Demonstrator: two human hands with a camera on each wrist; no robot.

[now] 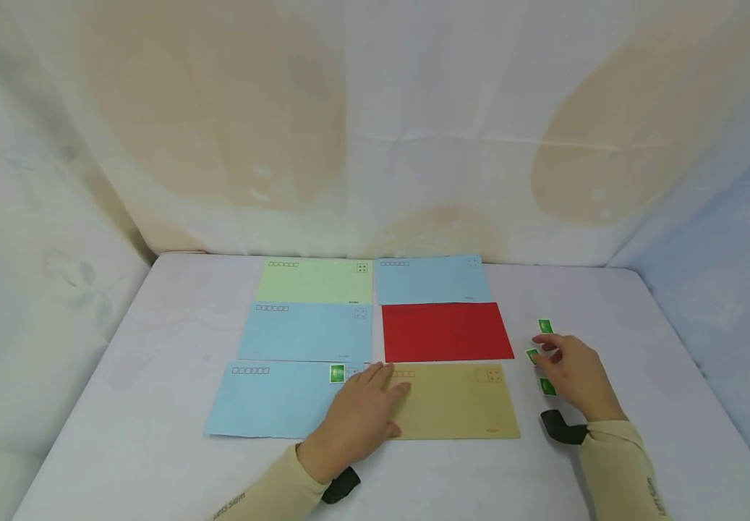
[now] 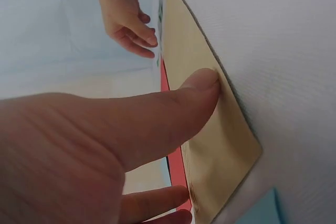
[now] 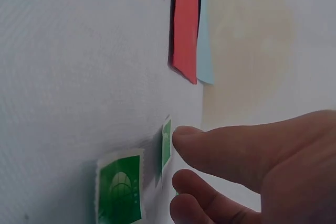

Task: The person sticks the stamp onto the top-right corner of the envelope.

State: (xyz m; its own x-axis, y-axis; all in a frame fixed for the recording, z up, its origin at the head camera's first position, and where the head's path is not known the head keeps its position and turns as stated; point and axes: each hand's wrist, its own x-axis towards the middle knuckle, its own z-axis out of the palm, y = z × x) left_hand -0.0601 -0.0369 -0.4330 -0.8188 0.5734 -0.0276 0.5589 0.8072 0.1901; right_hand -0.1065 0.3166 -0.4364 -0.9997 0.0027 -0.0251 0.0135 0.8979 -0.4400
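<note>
My left hand (image 1: 358, 416) rests with extended fingers across the left end of a tan envelope (image 1: 449, 405), beside the lower blue envelope (image 1: 264, 405). In the left wrist view, its thumb (image 2: 202, 85) presses near the tan envelope's edge. A green stamp (image 1: 338, 373) lies at the upper right of that blue envelope. My right hand (image 1: 576, 373) hovers over loose green stamps at the right, thumb and fingers apart. Its thumb tip is right at the middle stamp (image 1: 532, 356). Another stamp (image 1: 545, 326) lies farther back, and one (image 1: 547, 386) lies nearer.
A red envelope (image 1: 448, 332) lies behind the tan one. Farther left and back are a blue envelope (image 1: 306, 333), a green envelope (image 1: 312, 284) and another blue envelope (image 1: 432, 282). A curtain (image 1: 361, 145) hangs behind the white-covered table (image 1: 134, 376).
</note>
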